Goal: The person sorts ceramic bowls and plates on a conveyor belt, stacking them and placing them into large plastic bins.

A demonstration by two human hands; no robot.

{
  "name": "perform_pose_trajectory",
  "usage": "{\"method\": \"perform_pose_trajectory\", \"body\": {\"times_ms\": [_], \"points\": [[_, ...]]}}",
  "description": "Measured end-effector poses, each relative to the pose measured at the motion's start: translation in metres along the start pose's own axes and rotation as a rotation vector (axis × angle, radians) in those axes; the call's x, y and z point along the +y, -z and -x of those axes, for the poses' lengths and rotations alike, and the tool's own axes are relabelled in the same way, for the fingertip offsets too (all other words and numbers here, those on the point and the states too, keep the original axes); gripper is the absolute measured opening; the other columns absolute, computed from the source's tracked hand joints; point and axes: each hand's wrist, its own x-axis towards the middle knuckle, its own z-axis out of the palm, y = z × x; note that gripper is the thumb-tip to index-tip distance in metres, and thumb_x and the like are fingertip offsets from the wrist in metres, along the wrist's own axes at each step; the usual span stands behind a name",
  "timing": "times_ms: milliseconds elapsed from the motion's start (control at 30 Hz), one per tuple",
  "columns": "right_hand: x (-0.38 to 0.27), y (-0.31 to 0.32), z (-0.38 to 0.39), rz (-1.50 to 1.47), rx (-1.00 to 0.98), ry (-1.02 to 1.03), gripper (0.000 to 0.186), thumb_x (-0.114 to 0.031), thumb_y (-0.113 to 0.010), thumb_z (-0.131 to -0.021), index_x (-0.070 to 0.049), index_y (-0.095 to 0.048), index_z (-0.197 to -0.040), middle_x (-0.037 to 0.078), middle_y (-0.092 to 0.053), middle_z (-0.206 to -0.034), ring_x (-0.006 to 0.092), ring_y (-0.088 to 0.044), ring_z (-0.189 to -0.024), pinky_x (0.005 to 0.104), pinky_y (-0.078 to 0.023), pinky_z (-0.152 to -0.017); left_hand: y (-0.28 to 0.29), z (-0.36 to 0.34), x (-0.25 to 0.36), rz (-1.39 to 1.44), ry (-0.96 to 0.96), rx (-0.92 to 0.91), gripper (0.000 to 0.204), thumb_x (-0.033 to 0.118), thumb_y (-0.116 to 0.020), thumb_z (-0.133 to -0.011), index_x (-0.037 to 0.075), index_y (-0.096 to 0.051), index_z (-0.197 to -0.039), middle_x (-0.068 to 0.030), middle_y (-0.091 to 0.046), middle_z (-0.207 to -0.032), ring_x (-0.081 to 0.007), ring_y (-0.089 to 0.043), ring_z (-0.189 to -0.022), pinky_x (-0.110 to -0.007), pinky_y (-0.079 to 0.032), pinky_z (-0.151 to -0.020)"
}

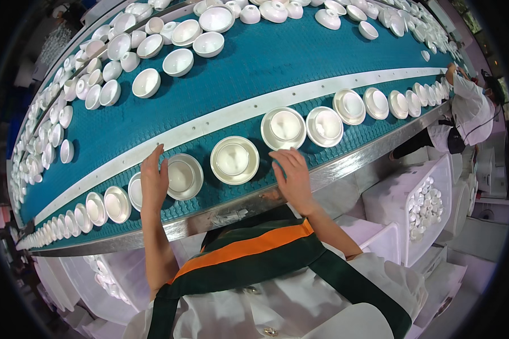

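Observation:
A row of white plates, each bearing a small white bowl, runs along the near lane of the blue-green belt. My left hand (154, 179) hovers over this lane, fingers stretched and thumb apart, holding nothing. It partly covers one set and lies just left of a plate (197, 189) with a bowl (180, 176) on it. Between my hands sits another plate (234, 179) bearing a bowl (232, 159). My right hand (293, 179) is open near the metal edge, its fingertips close below a plate (268, 139) that carries a bowl (285, 125).
A white rail (220, 117) divides the near lane from the wide belt (277, 62), where many loose white bowls (178, 62) lie. A metal edge (243, 210) borders my side. White bins (390, 189) holding small white pieces stand below. Another person (470, 110) works at the far right.

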Motion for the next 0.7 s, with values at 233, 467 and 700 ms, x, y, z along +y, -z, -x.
{"method": "perform_pose_trajectory", "body": {"times_ms": [233,467,700], "points": [[0.040,0.017,-0.002,0.131,-0.317,0.078,0.031,-0.010,-0.064,-0.072,-0.003,-0.057,-0.101,0.009,-0.058,-0.101,0.0249,-0.049,-0.102,0.0383,-0.037,-0.090,-0.071,-0.004,0.053,-0.164,-0.129,-0.281,0.025,0.005,-0.051,-0.080,0.000,-0.053,-0.105,-0.0209,-0.060,-0.075,-0.0353,-0.057,-0.076,-0.046,-0.037,-0.089],[0.069,0.054,-0.002,-0.093,-0.118,-0.045,0.022,-0.010,-0.059,-0.078,-0.004,-0.059,-0.099,0.010,-0.060,-0.095,0.0248,-0.053,-0.096,0.0386,-0.039,-0.087,-0.074,-0.002,0.053,-0.150,-0.085,-0.247,0.020,0.003,-0.047,-0.080,-0.001,-0.054,-0.098,-0.0219,-0.059,-0.071,-0.0373,-0.056,-0.077,-0.045,-0.038,-0.089],[0.096,0.057,-0.001,0.282,-0.199,-0.020,0.037,-0.013,-0.061,-0.075,0.000,-0.053,-0.109,0.014,-0.057,-0.103,0.0261,-0.051,-0.100,0.0400,-0.033,-0.094,-0.086,-0.032,0.135,-0.013,-0.214,-0.029,0.027,0.005,-0.053,-0.081,0.000,-0.053,-0.108,-0.0179,-0.060,-0.094,-0.0373,-0.052,-0.089,-0.044,-0.039,-0.085]]}}
